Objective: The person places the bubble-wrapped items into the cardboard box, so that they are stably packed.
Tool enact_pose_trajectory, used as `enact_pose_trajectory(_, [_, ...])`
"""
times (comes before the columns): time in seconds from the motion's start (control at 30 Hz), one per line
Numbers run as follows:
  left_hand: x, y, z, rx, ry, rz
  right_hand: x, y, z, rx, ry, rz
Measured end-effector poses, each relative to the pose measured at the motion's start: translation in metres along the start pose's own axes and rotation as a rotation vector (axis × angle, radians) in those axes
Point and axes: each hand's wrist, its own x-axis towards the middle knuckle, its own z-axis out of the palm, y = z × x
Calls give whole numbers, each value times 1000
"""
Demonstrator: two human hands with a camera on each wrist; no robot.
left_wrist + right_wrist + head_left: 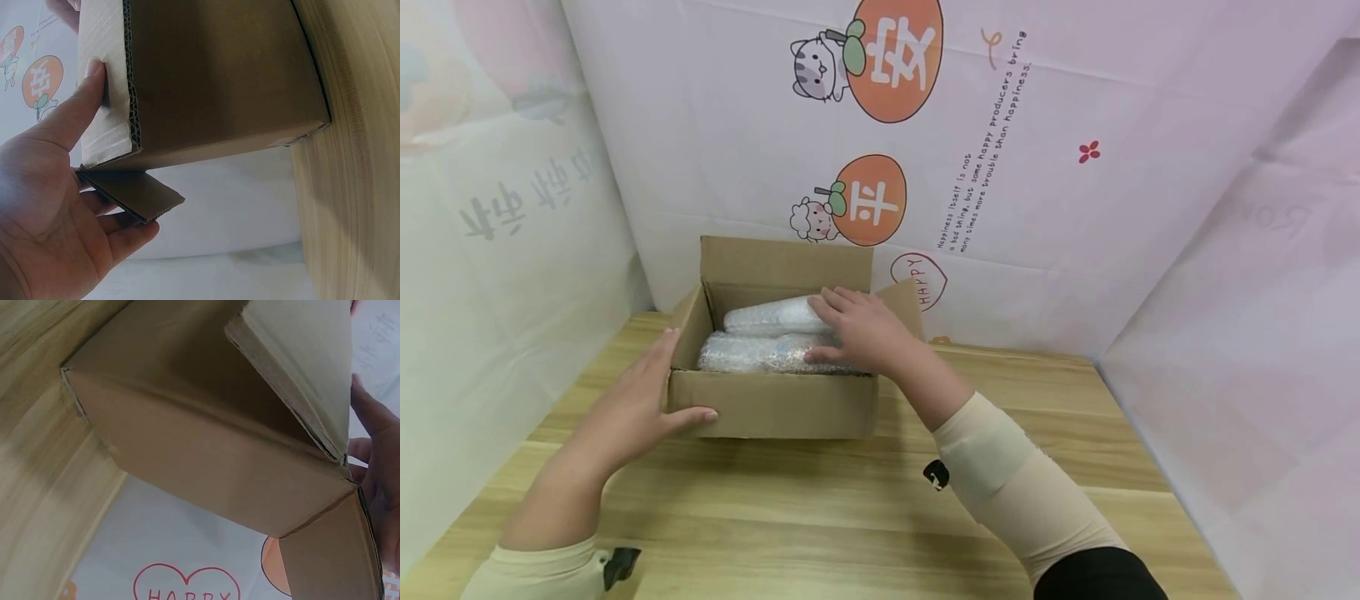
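A cardboard box (775,406) stands on the wooden table with its flaps spread, and bubble-wrapped bundles lie inside it. My left hand (625,408) holds the box's left front corner; in the left wrist view its thumb lies on the front flap (106,119) and its fingers are behind the side flap (134,194). My right hand (868,333) rests over the right ends of the bundles. Its fingers lie on the rear bundle (767,317) and its thumb on the front bundle (752,353). In the right wrist view, the flaps partly hide this hand (382,469).
A printed white cloth (1045,225) hangs behind the box, and more cloth walls stand left and right. The wooden table (820,517) reaches toward me in front of the box. The back flap (786,262) stands up; the right flap (904,304) slants outward.
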Motion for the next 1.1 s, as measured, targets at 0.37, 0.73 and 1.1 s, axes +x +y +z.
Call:
enact_pose_trajectory(0.37, [-2,1,-1,0,4,-3,5,-2,7,140,-138,22])
enact_pose_trajectory(0.73, [-3,-2,-3,3,6,-19,11,-2,15,210,-168,0])
enact_pose_trajectory(1.1, [4,-7,-3,21,-22,30,-16,7,4,182,27,15])
